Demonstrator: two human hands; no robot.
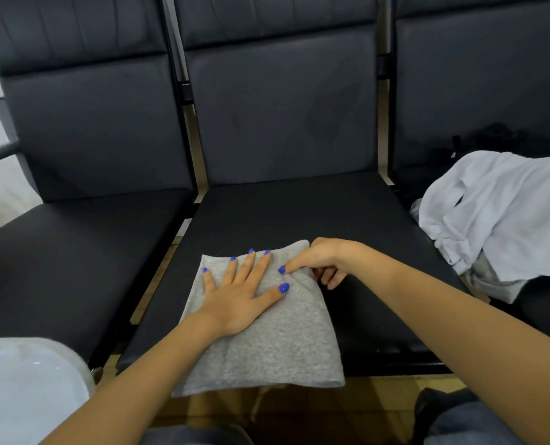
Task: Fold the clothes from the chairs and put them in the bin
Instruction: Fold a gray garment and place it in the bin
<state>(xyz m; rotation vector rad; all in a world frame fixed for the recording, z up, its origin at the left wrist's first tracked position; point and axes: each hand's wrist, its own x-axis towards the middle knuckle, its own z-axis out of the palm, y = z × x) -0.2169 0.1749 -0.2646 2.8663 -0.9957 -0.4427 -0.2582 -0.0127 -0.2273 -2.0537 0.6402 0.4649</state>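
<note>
Item: folded grey knit garment (260,332), soft jersey cloth, roughly rectangular. Location: front half of the middle black padded chair seat (299,213), its near edge hanging just over the seat's front lip.

Left hand (238,297): lies flat on the far-left part of the garment, fingers straight and spread, pressing the cloth down. Its grip is apart; it holds nothing.

Right hand (325,261): at the garment's far-right corner, thumb and curled fingers pinching the cloth edge, a diagonal crease running from the pinch. Its grip is clamped on the grey garment.

Further stock: crumpled white cotton garment (498,213), unfolded, heaped on the chair seat to the right of the grey garment, with a bit of grey cloth showing beneath it. A pale rounded white plastic object (26,387) sits to the near left of the grey garment; whether this is the bin cannot be told.

Step in hand, by judgement: the grey garment's fold is being finished, the corner tidied while the flat hand holds the layers in place.

Next move calls for: releasing the corner square, then lifting the folded piece with both hands underneath so the layers do not slide apart, and carrying it to the bin. The white garment remains unfolded.
</note>
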